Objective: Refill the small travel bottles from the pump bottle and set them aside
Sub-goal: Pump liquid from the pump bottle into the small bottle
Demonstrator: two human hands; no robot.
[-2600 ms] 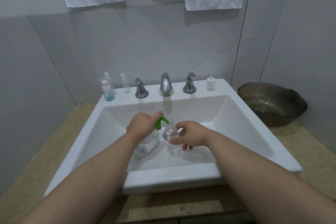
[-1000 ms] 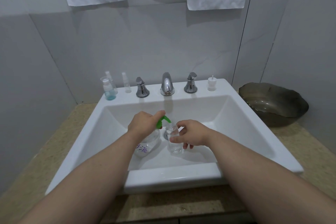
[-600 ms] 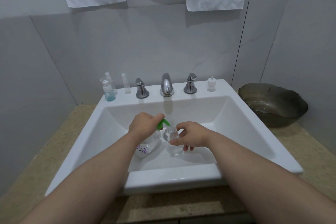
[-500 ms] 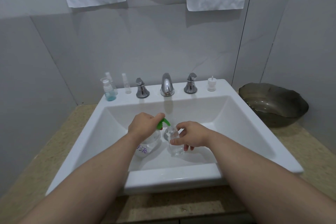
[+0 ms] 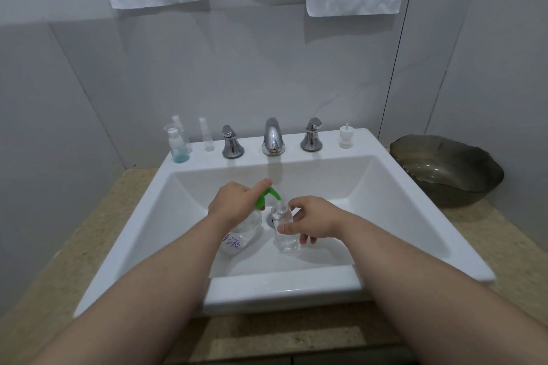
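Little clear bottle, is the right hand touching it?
Touching. In the head view the right hand grips the little clear bottle, thumb pressed across its front.

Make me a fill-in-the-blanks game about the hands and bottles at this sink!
1. The left hand presses the pump bottle's pump head, which is coloured ____.
2. The right hand holds a small clear bottle down inside the white ____.
3. On the back ledge, the capped travel bottle at the far left holds some ____ liquid.
4. The dark bowl sits on the counter to the ____ of the faucet.

Missing words: green; sink; blue; right.
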